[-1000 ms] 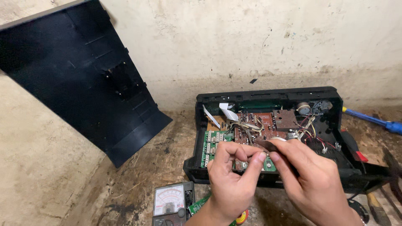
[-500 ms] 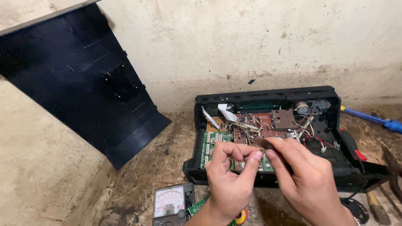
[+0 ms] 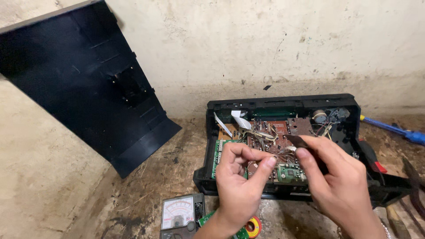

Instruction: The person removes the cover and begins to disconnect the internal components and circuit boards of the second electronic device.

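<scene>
Circuit board (image 3: 270,137) lies in open black case (image 3: 283,104), just beyond both hands. Left hand (image 3: 239,186) pinches small part, too small to identify. Right hand (image 3: 341,186) grips dark tool (image 3: 297,140), tip toward left fingertips. Meter (image 3: 179,212) near left wrist; black cover (image 3: 84,84) leans on wall.

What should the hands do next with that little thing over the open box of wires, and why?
Probably lower the tool tip a little. The left hand pinches something tiny, too small to identify, above the brown circuit board, and the right hand holds a dark tool whose tip points toward that pinch. Loose wires lie close, so go slowly.
</scene>
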